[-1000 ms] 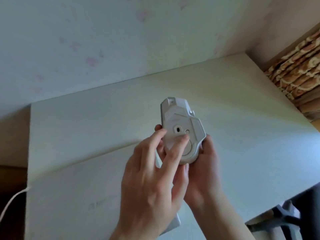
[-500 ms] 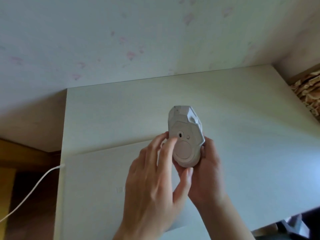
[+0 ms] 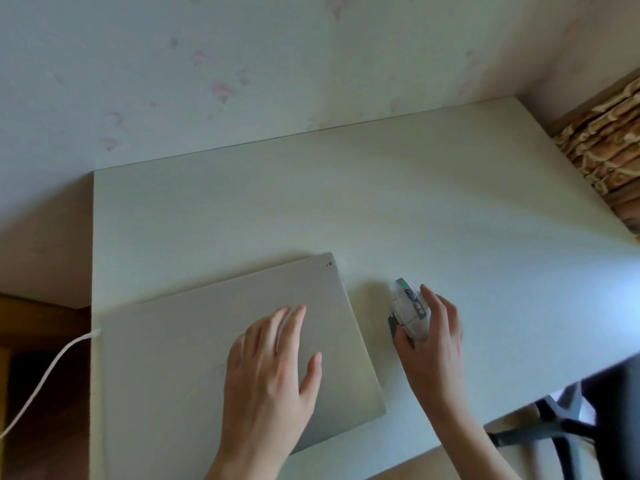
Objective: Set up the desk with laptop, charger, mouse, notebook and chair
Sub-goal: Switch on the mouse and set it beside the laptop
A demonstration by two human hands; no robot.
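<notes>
A closed silver laptop [image 3: 194, 344] lies flat on the pale desk [image 3: 450, 209], toward its front left. A white charger cable [image 3: 45, 372] runs from the laptop's left edge down off the desk. Just right of the laptop, a white and grey mouse [image 3: 408, 308] sits upright on the desk with a small green light lit near its wheel. My right hand [image 3: 433, 337] grips the mouse from its right side and rear. My left hand [image 3: 273, 368] hovers over the laptop lid, fingers spread, holding nothing. No notebook is in view.
A dark chair [image 3: 588, 424] with a grey frame stands at the desk's front right. A wall with faint pink marks [image 3: 221, 88] runs behind the desk. Patterned brown fabric [image 3: 602, 154] lies past the desk's right edge. Wooden floor [image 3: 38, 327] shows at left.
The mouse was held up underside-facing in both hands; now it sits right way up on the desk under my right hand. My left hand has let go and moved over the laptop.
</notes>
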